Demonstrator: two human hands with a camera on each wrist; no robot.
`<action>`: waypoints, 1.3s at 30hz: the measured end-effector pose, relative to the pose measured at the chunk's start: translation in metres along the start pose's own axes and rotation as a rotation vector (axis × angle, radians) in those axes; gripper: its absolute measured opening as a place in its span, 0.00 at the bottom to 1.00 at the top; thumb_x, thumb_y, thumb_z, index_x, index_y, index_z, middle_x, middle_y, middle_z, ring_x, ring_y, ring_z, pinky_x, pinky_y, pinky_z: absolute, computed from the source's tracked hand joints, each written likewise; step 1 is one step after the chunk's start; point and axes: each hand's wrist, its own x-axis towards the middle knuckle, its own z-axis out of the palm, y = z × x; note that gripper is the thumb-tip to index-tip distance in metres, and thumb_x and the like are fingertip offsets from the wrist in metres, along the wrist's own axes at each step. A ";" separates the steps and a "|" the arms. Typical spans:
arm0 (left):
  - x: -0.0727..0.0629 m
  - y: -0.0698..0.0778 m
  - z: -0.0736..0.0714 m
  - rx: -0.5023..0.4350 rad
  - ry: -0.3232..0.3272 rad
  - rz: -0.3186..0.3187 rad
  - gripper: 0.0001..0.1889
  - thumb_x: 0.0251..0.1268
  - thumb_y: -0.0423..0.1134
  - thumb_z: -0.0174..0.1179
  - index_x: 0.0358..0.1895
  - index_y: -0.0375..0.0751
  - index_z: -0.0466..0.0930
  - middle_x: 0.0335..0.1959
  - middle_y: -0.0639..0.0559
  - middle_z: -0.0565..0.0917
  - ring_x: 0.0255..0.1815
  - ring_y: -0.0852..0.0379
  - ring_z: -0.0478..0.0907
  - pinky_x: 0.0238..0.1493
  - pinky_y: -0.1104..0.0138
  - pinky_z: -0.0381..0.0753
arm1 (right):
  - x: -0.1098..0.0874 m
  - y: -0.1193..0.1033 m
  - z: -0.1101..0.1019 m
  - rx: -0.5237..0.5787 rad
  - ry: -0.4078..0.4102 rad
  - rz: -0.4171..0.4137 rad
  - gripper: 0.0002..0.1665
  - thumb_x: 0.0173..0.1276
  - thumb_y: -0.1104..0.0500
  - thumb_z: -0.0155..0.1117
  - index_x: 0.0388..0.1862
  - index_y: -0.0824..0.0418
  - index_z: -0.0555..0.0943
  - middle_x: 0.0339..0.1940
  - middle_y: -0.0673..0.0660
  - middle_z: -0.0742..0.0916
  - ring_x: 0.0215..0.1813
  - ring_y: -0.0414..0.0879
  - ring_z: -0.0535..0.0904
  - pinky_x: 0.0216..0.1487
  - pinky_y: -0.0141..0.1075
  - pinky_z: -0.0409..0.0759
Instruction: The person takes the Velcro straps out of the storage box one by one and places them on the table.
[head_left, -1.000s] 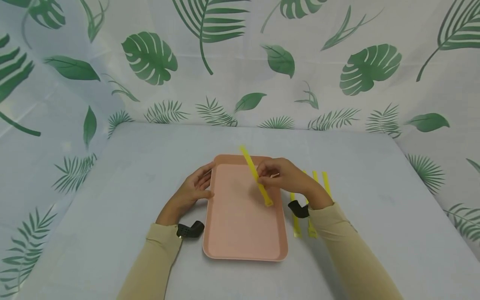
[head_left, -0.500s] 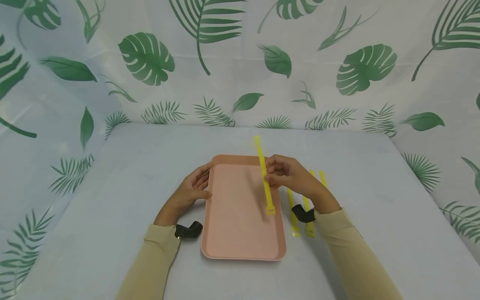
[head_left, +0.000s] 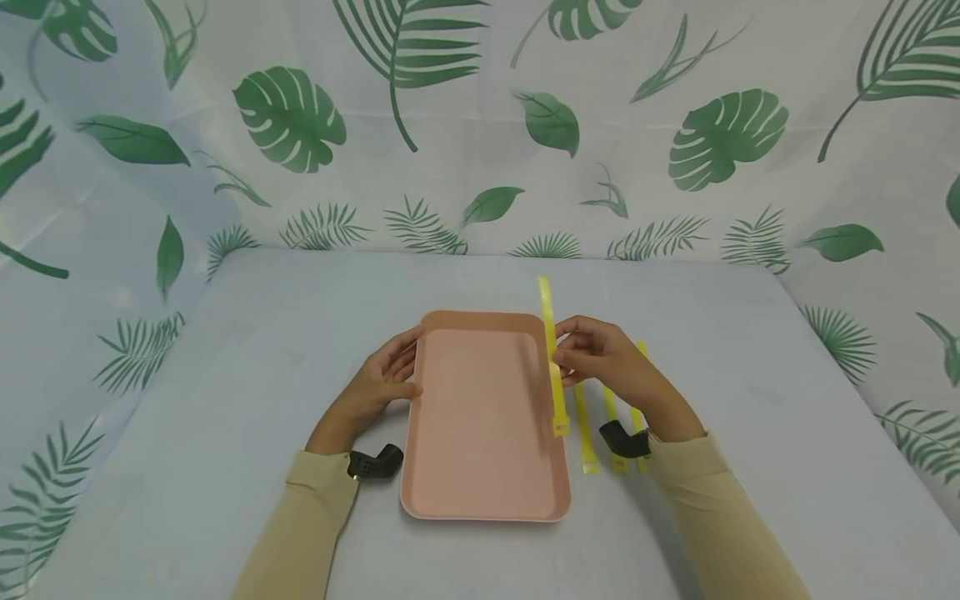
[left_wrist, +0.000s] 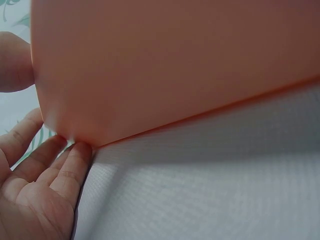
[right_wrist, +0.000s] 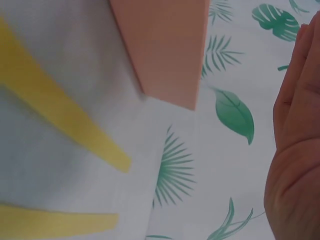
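Note:
A pink rectangular tray (head_left: pixel 483 433) lies lengthwise on the table. My left hand (head_left: pixel 369 390) rests against its left side, and the left wrist view shows thumb and fingertips touching the tray wall (left_wrist: pixel 165 60). Between thumb and fingers, my right hand (head_left: pixel 618 367) pinches a yellow cable strap (head_left: pixel 551 333) with a slotted head at its lower end. That strap stands nearly upright in the head view and overlaps the tray's right rim. It is out of sight in the right wrist view, where only part of the hand (right_wrist: pixel 297 140) appears.
Several more yellow straps (head_left: pixel 587 446) lie side by side to the right of the tray, partly hidden under my right forearm. Two strap ends (right_wrist: pixel 75 117) show in the right wrist view. A white leaf-printed cloth (head_left: pixel 450 125) hangs behind the table (head_left: pixel 247 375).
My right hand has moved right with the yellow strap, from over the tray to its right rim. The strap has turned from slanted to nearly upright. My left hand stays at the tray.

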 end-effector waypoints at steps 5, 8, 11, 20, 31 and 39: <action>0.000 0.000 0.000 -0.003 0.001 -0.001 0.55 0.53 0.22 0.64 0.86 0.22 0.44 0.87 0.25 0.48 0.88 0.30 0.44 0.80 0.72 0.66 | -0.009 0.005 -0.005 0.010 0.037 0.030 0.13 0.79 0.70 0.61 0.60 0.71 0.76 0.33 0.52 0.86 0.35 0.43 0.85 0.41 0.37 0.93; 0.000 -0.001 0.000 -0.016 -0.003 -0.001 0.55 0.54 0.20 0.65 0.85 0.22 0.43 0.87 0.25 0.47 0.88 0.31 0.43 0.80 0.72 0.66 | -0.015 0.008 -0.008 0.016 0.060 0.045 0.13 0.79 0.70 0.61 0.59 0.71 0.76 0.32 0.51 0.86 0.33 0.43 0.85 0.39 0.36 0.92; 0.000 0.000 0.000 -0.025 -0.007 0.000 0.55 0.55 0.20 0.65 0.85 0.21 0.42 0.87 0.24 0.47 0.89 0.30 0.42 0.79 0.73 0.67 | -0.021 0.012 -0.011 0.024 0.074 0.044 0.13 0.79 0.70 0.61 0.59 0.71 0.76 0.30 0.51 0.86 0.31 0.42 0.85 0.38 0.35 0.92; -0.001 0.002 0.002 -0.028 -0.016 0.005 0.55 0.57 0.20 0.65 0.85 0.21 0.41 0.87 0.25 0.46 0.89 0.31 0.41 0.80 0.73 0.66 | -0.039 0.024 -0.024 0.048 0.105 0.028 0.12 0.79 0.71 0.61 0.58 0.71 0.77 0.28 0.51 0.87 0.29 0.42 0.85 0.34 0.33 0.91; -0.002 0.000 0.001 -0.007 -0.007 0.012 0.54 0.56 0.19 0.65 0.85 0.21 0.42 0.87 0.25 0.46 0.88 0.30 0.41 0.81 0.73 0.64 | -0.061 0.033 -0.038 0.059 0.142 0.058 0.17 0.79 0.71 0.60 0.62 0.79 0.73 0.29 0.52 0.87 0.29 0.42 0.85 0.34 0.32 0.90; -0.001 0.001 0.002 -0.010 -0.007 0.012 0.55 0.55 0.20 0.65 0.85 0.20 0.41 0.87 0.25 0.45 0.88 0.30 0.40 0.81 0.73 0.64 | -0.072 0.040 -0.050 0.071 0.165 0.070 0.15 0.80 0.71 0.60 0.63 0.72 0.76 0.31 0.52 0.88 0.30 0.42 0.86 0.34 0.32 0.91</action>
